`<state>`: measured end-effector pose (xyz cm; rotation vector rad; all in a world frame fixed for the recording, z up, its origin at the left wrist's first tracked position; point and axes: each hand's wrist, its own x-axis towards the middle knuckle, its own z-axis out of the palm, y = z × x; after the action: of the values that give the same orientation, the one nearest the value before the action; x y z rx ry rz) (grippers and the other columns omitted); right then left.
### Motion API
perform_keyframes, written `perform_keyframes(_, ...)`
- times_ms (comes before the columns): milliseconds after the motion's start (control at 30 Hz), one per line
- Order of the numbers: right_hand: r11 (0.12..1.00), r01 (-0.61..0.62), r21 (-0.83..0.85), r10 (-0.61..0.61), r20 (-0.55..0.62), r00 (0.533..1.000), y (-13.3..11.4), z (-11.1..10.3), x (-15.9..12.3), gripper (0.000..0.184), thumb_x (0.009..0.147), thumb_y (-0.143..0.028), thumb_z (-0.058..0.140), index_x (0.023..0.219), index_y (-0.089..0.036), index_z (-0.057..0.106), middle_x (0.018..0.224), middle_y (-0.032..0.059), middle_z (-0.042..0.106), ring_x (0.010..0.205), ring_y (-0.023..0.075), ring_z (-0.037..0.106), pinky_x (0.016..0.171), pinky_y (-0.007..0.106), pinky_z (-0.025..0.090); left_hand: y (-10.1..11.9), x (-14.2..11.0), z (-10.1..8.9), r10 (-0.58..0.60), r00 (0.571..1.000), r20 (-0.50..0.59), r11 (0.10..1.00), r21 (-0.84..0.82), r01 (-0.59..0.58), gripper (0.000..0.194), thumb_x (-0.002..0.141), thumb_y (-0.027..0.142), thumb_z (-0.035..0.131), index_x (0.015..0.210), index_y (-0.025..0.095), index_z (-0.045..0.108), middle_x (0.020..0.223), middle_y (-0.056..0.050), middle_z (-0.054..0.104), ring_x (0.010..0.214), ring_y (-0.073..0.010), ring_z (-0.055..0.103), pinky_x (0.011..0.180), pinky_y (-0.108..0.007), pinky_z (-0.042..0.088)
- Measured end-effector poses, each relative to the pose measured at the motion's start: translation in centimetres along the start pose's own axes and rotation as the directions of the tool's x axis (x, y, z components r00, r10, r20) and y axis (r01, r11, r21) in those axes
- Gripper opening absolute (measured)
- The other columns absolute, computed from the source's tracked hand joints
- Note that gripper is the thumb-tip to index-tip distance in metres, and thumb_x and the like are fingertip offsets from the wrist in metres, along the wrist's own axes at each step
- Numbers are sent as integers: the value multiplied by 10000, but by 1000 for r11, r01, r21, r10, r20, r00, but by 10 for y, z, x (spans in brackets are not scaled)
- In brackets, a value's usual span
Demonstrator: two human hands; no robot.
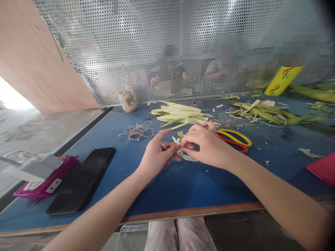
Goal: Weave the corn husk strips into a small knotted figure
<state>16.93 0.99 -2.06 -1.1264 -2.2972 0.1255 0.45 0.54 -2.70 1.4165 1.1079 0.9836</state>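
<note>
My left hand [160, 149] and my right hand [201, 141] meet above the blue table, fingertips close together. Both pinch a thin pale strip [188, 157], which looks like a piece of husk; its far part is hidden by the fingers. A small yellow-green bit [180, 134] shows just beyond the fingertips. Scissors [232, 138] with one yellow and one red handle loop lie beside my right hand, their blades hidden behind it. Past the hands lies a pile of pale green husks [180, 113]. Left of it rests a loose tangle of thin string [138, 131].
A black phone [83, 181] and a purple power strip [56, 177] with a white plug lie at the left. More husk strips [264, 111], a yellow packet [284, 81] and a pink object [323, 169] are on the right. A perforated metal panel [146, 45] stands behind the table.
</note>
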Motion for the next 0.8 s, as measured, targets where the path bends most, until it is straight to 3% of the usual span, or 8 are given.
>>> perform_keyframes(167, 1000, 14, -10, -14, 2, 1000, -1, 0, 0, 113, 745, -153, 617, 652, -210, 589, 633, -53, 612, 818, 147, 521, 870, 407, 142, 5, 0, 1, 1, 1000, -28, 995, -102, -4, 693, 699, 142, 650, 1298, 79, 305, 586, -15, 668, 412, -117, 574, 337, -171, 341)
perform_keyframes(300, 998, 42, -39, -44, -37, 998, -3, 3, -1, 123, 742, -161, 623, 640, -205, 570, 609, -61, 597, 836, 148, 520, 867, 396, 140, 7, 0, 3, -72, 997, -38, 990, -128, 67, 716, 706, 124, 647, 1312, 58, 271, 539, -25, 667, 395, -136, 590, 311, -164, 331)
perform_keyframes(433, 996, 55, -67, -63, -123, 990, -5, 7, -1, 102, 733, -151, 619, 678, -198, 548, 604, -52, 574, 844, 150, 528, 870, 388, 142, 5, 0, 3, -71, 996, -48, 985, -163, 62, 700, 734, 126, 627, 1319, 77, 246, 640, -61, 701, 428, -152, 623, 289, -164, 325)
perform_keyframes(567, 996, 69, -62, -76, -129, 989, -5, 12, -1, 103, 740, -150, 607, 690, -193, 528, 611, -51, 569, 823, 145, 534, 864, 377, 154, 4, 1, 3, -74, 996, -41, 981, -185, 65, 654, 767, 105, 581, 1316, 64, 227, 686, -81, 707, 452, -155, 637, 286, -165, 334)
perform_keyframes(800, 993, 57, -101, -74, -167, 983, -5, 11, 0, 139, 724, -100, 559, 645, -184, 480, 613, -55, 585, 810, 145, 539, 866, 385, 147, 4, 1, 1, -80, 988, -133, 991, -118, 64, 662, 715, 165, 651, 1287, 99, 324, 762, -96, 713, 498, -174, 662, 278, -146, 294)
